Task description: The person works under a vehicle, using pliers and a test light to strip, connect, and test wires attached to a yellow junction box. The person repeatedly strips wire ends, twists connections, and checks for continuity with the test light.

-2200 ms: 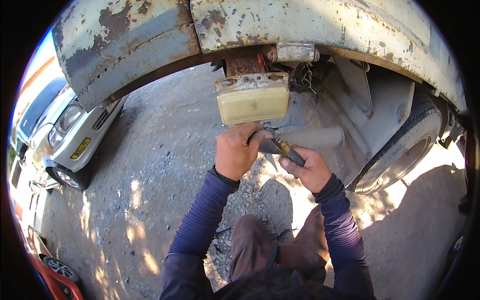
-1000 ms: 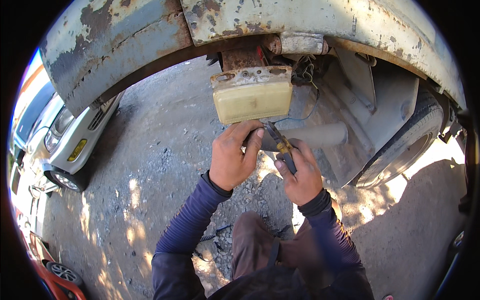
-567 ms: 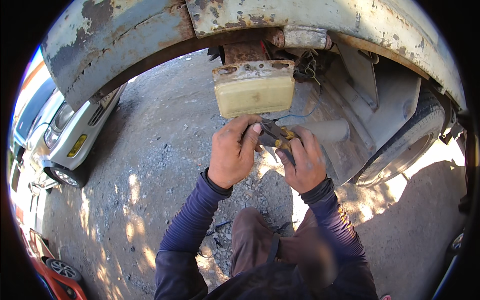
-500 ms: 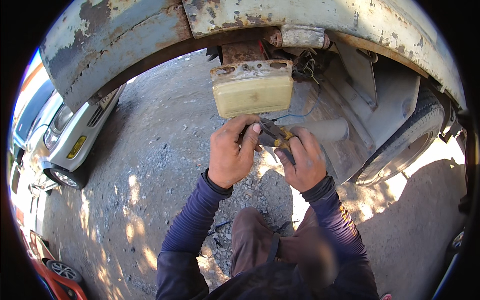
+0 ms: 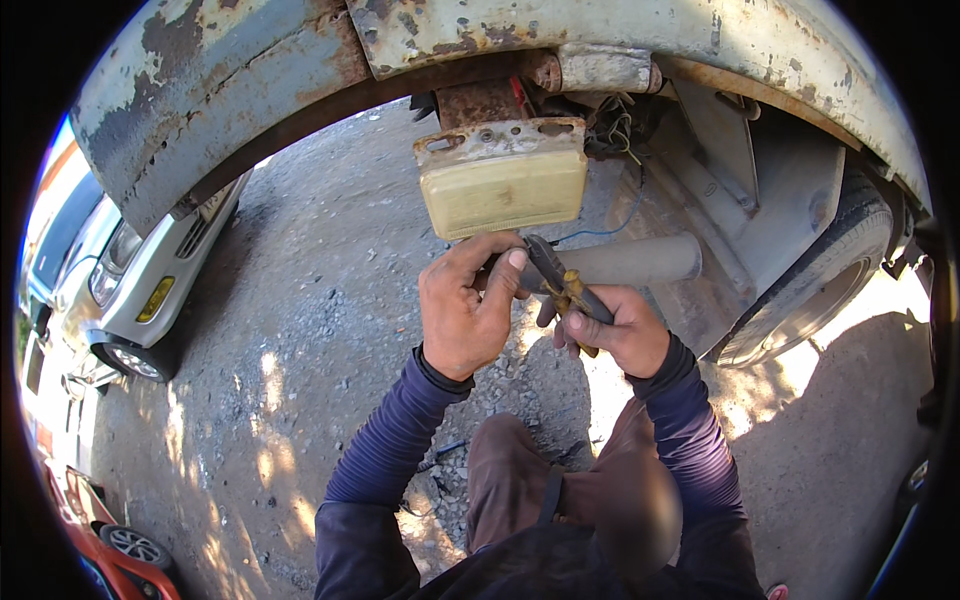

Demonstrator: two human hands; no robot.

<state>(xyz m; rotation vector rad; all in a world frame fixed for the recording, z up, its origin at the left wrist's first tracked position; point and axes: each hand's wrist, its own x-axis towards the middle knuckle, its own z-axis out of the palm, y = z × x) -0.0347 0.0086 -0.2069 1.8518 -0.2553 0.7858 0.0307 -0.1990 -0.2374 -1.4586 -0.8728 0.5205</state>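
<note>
My right hand (image 5: pixel 628 330) is closed around the handles of worn pliers (image 5: pixel 572 292), which have dark jaws and yellow-and-dark grips. The jaws point up and left toward my left hand (image 5: pixel 465 305), whose thumb and forefinger pinch together right beside them. A thin blue wire (image 5: pixel 615 228) hangs down from the vehicle's underside and runs to the jaws and my left fingertips; its end is hidden there. Just above my hands, a pale yellow rectangular lamp (image 5: pixel 505 195) is fixed to a rusty bracket (image 5: pixel 480 105).
A rusty, peeling vehicle body edge (image 5: pixel 260 95) arches overhead. Below it, a grey pipe (image 5: pixel 640 260) lies behind the pliers, with a large tyre (image 5: pixel 815 290) to the right. Parked at left are a white car (image 5: pixel 150 270) and a red car (image 5: pixel 125 570). The ground (image 5: pixel 300 320) is gravelly.
My right hand has shifted slightly right and down, regripping the pliers' handles from their ends. The pliers now slant more steeply down to the right. My left hand stays nearly in place.
</note>
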